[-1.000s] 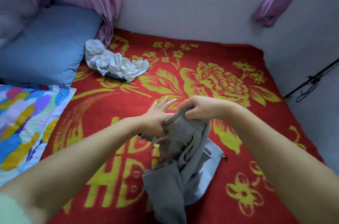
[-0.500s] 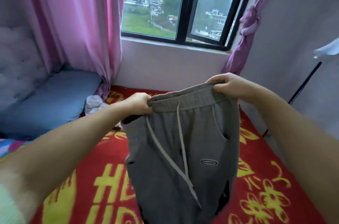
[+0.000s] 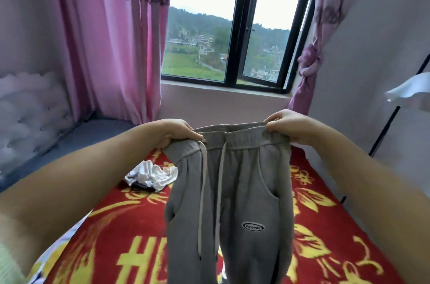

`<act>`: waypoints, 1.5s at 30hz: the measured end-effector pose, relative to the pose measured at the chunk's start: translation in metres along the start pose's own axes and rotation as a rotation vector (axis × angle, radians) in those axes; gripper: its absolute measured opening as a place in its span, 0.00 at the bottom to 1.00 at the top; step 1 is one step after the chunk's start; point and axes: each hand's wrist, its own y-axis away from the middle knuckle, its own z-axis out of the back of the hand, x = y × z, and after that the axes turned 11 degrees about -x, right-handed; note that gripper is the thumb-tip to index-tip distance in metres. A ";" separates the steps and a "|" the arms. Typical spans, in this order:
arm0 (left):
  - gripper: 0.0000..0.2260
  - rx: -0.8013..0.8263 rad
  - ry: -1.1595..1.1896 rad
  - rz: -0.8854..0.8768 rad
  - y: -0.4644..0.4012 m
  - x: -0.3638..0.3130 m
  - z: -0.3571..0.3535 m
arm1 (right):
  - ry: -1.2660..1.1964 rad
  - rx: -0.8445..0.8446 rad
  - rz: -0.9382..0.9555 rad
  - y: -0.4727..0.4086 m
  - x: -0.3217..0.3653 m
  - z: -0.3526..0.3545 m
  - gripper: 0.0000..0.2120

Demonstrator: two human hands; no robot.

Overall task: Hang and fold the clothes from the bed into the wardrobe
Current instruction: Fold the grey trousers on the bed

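Observation:
Grey sweatpants with pale drawstrings and an oval logo patch hang upright in front of me, above the bed. My left hand grips the left end of the waistband and my right hand grips the right end, stretching it flat. Both legs drop out of the bottom of the view. A crumpled white garment lies on the red and yellow blanket behind the pants, to the left.
A blue pillow lies against a padded headboard at left. Pink curtains flank a dark-framed window. A black-framed pale fabric panel stands at right. A colourful sheet shows at the lower left.
Both hands lifted the sweatpants off the blanket and spread the waistband apart. The view tilted up from the bed to the window, and the pants now hang straighter.

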 end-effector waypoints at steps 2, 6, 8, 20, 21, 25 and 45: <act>0.11 0.018 0.189 0.081 0.008 -0.014 -0.013 | -0.136 -0.002 0.000 0.006 0.010 -0.024 0.11; 0.06 0.038 0.348 0.161 0.017 -0.033 -0.035 | -0.262 0.077 -0.020 0.018 0.026 -0.066 0.10; 0.04 0.057 0.481 0.188 0.020 -0.035 -0.038 | -0.467 0.176 -0.165 0.023 0.027 -0.071 0.19; 0.18 -0.003 0.540 -0.059 0.024 -0.009 -0.061 | -0.750 0.219 -0.254 0.026 0.026 -0.084 0.11; 0.18 -0.006 0.525 -0.070 0.023 -0.009 -0.055 | -0.621 0.167 -0.173 0.024 0.021 -0.080 0.14; 0.22 0.116 0.412 -0.151 0.027 -0.020 -0.033 | 0.217 0.026 0.260 0.008 0.001 -0.062 0.37; 0.12 -0.046 0.131 -0.255 0.027 0.062 -0.014 | 0.918 0.392 0.506 -0.035 0.070 -0.070 0.09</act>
